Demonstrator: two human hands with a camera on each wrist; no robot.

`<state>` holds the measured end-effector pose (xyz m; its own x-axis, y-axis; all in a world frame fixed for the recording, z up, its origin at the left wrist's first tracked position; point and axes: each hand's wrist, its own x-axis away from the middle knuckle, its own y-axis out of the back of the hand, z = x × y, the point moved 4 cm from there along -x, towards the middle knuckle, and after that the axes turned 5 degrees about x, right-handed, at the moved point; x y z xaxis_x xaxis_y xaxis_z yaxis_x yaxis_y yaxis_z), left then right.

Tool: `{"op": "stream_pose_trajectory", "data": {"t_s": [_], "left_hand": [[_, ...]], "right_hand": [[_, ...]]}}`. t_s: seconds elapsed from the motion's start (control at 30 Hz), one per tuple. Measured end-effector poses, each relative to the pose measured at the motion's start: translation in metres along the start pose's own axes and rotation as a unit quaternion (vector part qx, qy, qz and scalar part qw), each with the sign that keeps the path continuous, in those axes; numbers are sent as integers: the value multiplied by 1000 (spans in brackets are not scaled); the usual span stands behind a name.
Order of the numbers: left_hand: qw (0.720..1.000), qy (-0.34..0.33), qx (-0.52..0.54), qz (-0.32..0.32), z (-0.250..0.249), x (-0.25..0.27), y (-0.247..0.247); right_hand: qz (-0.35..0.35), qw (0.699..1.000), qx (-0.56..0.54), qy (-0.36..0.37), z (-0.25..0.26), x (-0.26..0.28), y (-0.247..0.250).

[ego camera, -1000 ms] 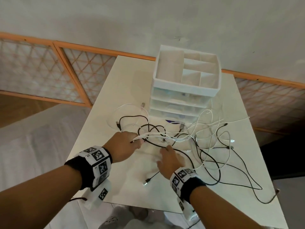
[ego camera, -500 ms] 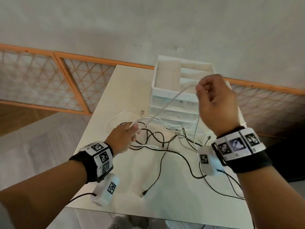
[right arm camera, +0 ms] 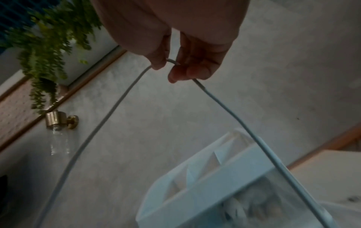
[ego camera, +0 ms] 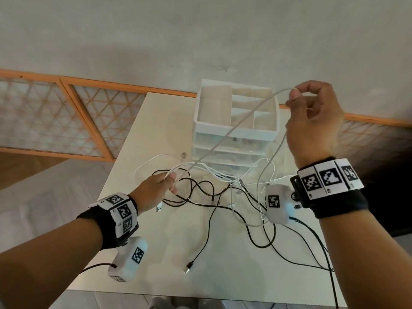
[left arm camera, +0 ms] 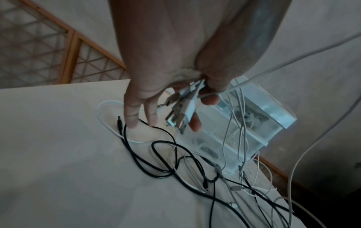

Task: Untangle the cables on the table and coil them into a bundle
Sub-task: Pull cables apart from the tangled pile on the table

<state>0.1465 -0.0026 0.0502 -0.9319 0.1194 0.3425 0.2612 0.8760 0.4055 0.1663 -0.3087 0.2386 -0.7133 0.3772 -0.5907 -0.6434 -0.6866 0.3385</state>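
Observation:
A tangle of black and white cables (ego camera: 211, 192) lies on the white table (ego camera: 156, 253). My left hand (ego camera: 169, 181) hovers low over the tangle's left side and grips several white USB plugs (left arm camera: 183, 114) between thumb and fingers. From there one white cable (ego camera: 225, 137) runs taut up to my right hand (ego camera: 294, 94). That hand is raised above the drawer organizer and pinches the cable (right arm camera: 109, 115) between thumb and fingertips (right arm camera: 156, 64). Beyond the pinch, the cable drops back down to the tangle. Black cables (left arm camera: 166, 154) loop under my left hand.
A white drawer organizer (ego camera: 236, 130) with an open compartmented top stands at the back of the table, right behind the tangle. A black cable's plug (ego camera: 188, 269) lies near the front edge. Orange-framed lattice panels (ego camera: 66, 121) line the wall behind the table.
My right hand left the table and rose up over the organizer, pulling a white cable taut out of the tangle. My left hand kept its grip and lifted slightly.

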Motion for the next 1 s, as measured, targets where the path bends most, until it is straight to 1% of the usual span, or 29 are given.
{"op": "stream_pose_trajectory", "data": {"t_s": [0.07, 0.13, 0.2, 0.27, 0.33, 0.4, 0.47, 0.53, 0.63, 0.7, 0.77, 0.83, 0.9, 0.97, 1.0], "left_hand": [[1000, 12, 0, -1, 2, 0, 2], [1000, 25, 7, -11, 4, 1, 4], [999, 37, 13, -24, 9, 2, 7], [998, 50, 30, -21, 14, 4, 6], [994, 80, 73, -18, 17, 6, 2], [983, 111, 145, -18, 15, 8, -3], [974, 101, 204, -14, 5, 8, -7], [966, 88, 243, -5, -10, 9, -10], [962, 80, 262, 6, -39, 9, -10], [960, 70, 272, 16, -58, 10, -6], [961, 53, 272, 19, -73, 13, -2], [969, 26, 247, 5, -84, 15, 3], [973, -1, 233, -2, -94, 15, 1], [969, -25, 245, 32, -109, 16, -10], [966, -36, 249, 63, -118, 18, -18]], "right_hand": [[13, 999, 18, -23, -11, 5, -5], [10, 999, 20, -42, -19, 7, -7], [-10, 998, 17, -55, -20, 5, -6], [-40, 997, -3, -68, -18, 0, -4], [-53, 996, -7, -72, -16, -4, -3], [-35, 997, -11, -68, -14, -4, -4], [-9, 997, -26, -67, -13, -3, -7], [14, 997, -31, -63, -11, -2, -10], [65, 996, -7, -63, -13, 2, -17], [107, 991, 23, -75, -22, 7, -21], [154, 982, 73, -81, -29, 14, -22], [210, 967, 119, -80, -29, 24, -21], [299, 946, 100, -71, -20, 41, -28], [386, 920, 46, -56, 1, 61, -41], [405, 913, 13, -48, 11, 68, -48]]}}
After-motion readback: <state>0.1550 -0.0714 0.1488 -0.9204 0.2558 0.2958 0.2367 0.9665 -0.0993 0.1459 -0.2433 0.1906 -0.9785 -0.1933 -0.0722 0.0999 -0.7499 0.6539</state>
